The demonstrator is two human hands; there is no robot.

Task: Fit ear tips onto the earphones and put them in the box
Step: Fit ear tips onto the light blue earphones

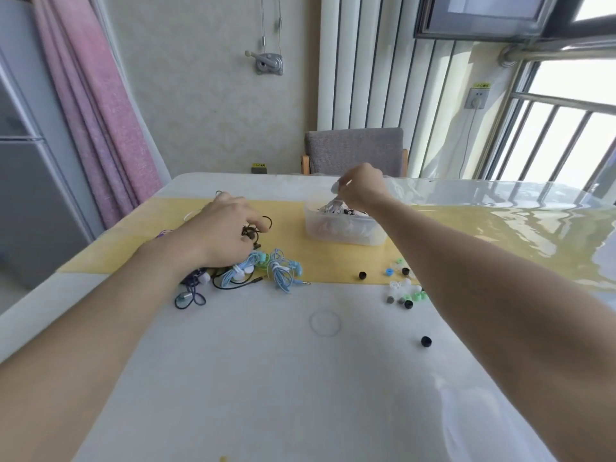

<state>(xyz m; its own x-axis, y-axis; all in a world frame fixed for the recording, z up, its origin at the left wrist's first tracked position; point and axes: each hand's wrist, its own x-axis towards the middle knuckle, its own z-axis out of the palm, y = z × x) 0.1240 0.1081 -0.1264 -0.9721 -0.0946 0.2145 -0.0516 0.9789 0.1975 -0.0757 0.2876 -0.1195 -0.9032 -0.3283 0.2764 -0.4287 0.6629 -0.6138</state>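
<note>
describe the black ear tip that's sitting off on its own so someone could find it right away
Start at the yellow runner that crosses the white table, then come toward the camera past the scattered ear tips by the right forearm. The lone black ear tip lies on bare white tabletop, nearest the camera, well apart from the rest.

bare table (266, 378) in front, earphone tangle (253, 271) left, scattered ear tips (403, 288) right, box (343, 228) behind
</note>
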